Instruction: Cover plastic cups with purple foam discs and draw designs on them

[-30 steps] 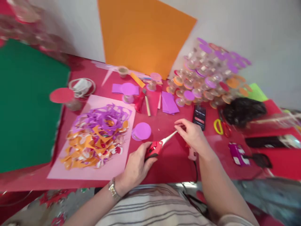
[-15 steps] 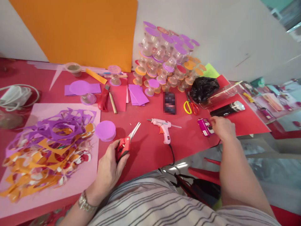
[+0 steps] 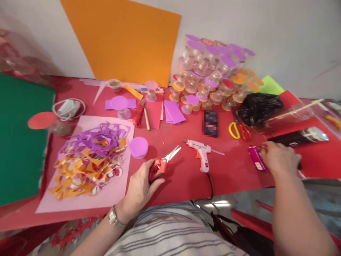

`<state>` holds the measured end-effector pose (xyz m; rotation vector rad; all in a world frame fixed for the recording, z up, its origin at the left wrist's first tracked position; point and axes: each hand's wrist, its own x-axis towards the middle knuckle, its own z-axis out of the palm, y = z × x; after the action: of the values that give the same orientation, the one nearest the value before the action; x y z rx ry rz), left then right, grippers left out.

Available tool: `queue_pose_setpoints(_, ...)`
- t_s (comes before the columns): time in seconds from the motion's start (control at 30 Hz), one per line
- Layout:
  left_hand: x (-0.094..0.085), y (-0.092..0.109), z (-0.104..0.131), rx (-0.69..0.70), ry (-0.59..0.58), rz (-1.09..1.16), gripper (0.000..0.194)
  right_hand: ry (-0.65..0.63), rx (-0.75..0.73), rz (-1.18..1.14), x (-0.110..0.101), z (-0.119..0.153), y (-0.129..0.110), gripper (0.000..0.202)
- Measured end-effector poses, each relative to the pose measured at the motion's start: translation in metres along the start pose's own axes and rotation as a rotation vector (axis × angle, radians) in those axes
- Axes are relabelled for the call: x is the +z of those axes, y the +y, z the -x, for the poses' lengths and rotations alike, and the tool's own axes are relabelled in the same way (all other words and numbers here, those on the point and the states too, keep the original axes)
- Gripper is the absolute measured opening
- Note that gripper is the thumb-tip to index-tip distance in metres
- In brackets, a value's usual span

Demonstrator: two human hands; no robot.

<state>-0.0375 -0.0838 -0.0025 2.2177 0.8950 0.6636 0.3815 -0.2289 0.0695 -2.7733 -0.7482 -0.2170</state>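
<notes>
My left hand [image 3: 141, 186] lies on the red table by the red-handled snips [image 3: 160, 169], fingers closed round the handles, slim blades pointing up and right. Purple foam discs [image 3: 138, 147] are stacked just above and left of it. My right hand [image 3: 281, 160] rests at the right on or beside a small magenta box [image 3: 256, 159]; its fingertips are partly hidden, and what they grip, if anything, does not show. Between the hands lies a pink glue gun [image 3: 199, 150] with a glue stick out its back.
Purple and orange scraps [image 3: 87, 156] cover a pink sheet [image 3: 64, 204] at the left. Stacked clear cups [image 3: 202, 67] stand at the back. Yellow-and-red scissors [image 3: 234, 130], a black bag [image 3: 258, 108] and a black cylinder [image 3: 295, 138] lie at the right.
The view has swung left, bringing a green board in at the left. My right hand now covers more of the magenta box's right side. My left hand still has the snips.
</notes>
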Motion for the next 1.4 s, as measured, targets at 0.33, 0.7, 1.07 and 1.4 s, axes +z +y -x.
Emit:
queue_pose_setpoints(0.33, -0.001, 0.003, 0.002, 0.012, 0.094, -0.066, 0.032, -0.193, -0.248, -0.881, 0.032, 0.087, -0.146, 0.026)
queue_pose_setpoints(0.7, -0.004, 0.003, 0.004, 0.031, 0.131, -0.074, 0.030, -0.637, 0.000, -1.495, 0.035, 0.117, -0.200, 0.032)
queue_pose_setpoints(1.07, -0.003, 0.003, 0.005, 0.018, 0.100, -0.048, 0.030, -0.653, -0.020, -1.386, 0.036, 0.122, -0.201, 0.035)
queue_pose_setpoints(1.4, -0.001, 0.003, 0.004, -0.005, 0.075, -0.047, 0.028, -0.704, -0.117, -1.242, 0.041, 0.122, -0.190, 0.027)
